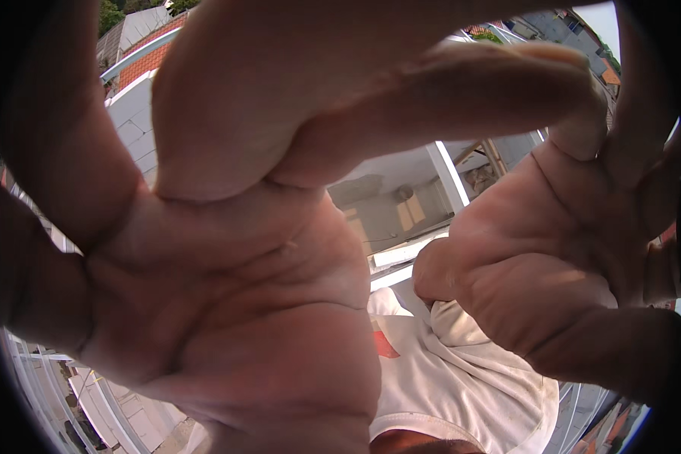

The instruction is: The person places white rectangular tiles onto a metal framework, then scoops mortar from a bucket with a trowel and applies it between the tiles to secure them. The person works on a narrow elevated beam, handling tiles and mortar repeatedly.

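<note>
My left hand [242,303] fills the left and middle of the picture, very close, palm facing me. Its fingers spread apart, some running up and out of sight in the dark rim. One bent finger crosses the top toward the right hand; I cannot tell whether they touch. On the right, my right hand [537,257] is also raised with its palm facing me, thumb and fingers apart at the shadowed rim. No object shows in either hand, though several fingertips are cut off. Below both lies my off-white shirt [469,386] with a small red patch.
Behind the hands, a grey block wall [135,125] and orange roof tiles [145,64] show at upper left. A pale metal post [448,175] stands beyond the gap between the hands. Metal rails [98,401] run along the lower left. Far buildings appear at upper right.
</note>
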The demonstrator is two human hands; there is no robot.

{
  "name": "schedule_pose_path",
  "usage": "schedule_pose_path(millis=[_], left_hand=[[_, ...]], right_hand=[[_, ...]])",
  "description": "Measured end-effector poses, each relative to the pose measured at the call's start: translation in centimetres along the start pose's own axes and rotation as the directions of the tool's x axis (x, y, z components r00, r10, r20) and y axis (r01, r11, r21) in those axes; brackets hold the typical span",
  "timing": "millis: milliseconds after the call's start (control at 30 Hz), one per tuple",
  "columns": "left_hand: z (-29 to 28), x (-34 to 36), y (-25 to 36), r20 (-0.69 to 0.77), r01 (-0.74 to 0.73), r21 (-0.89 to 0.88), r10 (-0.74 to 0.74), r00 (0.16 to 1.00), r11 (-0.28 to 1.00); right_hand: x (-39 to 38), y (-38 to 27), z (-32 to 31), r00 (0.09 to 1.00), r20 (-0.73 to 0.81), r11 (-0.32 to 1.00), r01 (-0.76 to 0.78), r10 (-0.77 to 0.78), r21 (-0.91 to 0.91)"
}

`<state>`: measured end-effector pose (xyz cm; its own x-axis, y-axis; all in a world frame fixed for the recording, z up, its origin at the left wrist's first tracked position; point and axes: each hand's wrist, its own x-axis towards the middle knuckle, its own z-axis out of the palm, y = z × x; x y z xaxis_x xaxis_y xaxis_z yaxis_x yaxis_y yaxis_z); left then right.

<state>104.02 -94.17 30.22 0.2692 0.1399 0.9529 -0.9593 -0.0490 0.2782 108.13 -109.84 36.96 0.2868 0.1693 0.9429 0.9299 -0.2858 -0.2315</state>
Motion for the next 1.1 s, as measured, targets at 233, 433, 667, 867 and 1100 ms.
schedule_pose_path(millis=[233, 433, 667, 867, 1100], left_hand=[[0.0, 0.6, -0.8, 0.019, -0.028, 0.067, 0.027, 0.999, 0.997], [-3.9, 1.2, 0.2, 0.128, -0.133, 0.235, 0.105, 0.986, 0.963], [-12.5, -9.9, -4.7, -0.057, 0.408, 0.806, -0.630, 0.775, 0.429], [-29.1, -31.8, -2.6, -0.712, 0.226, 0.693, -0.700, 0.060, -0.685], [-37.4, -40.0, -0.1, -0.655, 0.302, 0.728, -0.755, 0.041, -0.615]], right_hand=[[2.1, 1.7, 3.0, 1.000, -0.008, 0.999, 0.027, -0.027, 0.030], [-1.0, -1.9, 3.0, 0.990, -0.093, 0.986, 0.113, -0.102, 0.121], [-19.8, 3.5, 3.8, 0.798, 0.424, 0.884, -0.467, 0.429, -0.016], [-43.8, 0.2, -3.8, -0.251, 0.559, 0.301, -0.637, 0.790, -0.710], [-47.5, -1.3, -3.1, -0.358, 0.409, 0.134, -0.593, 0.839, -0.794]])
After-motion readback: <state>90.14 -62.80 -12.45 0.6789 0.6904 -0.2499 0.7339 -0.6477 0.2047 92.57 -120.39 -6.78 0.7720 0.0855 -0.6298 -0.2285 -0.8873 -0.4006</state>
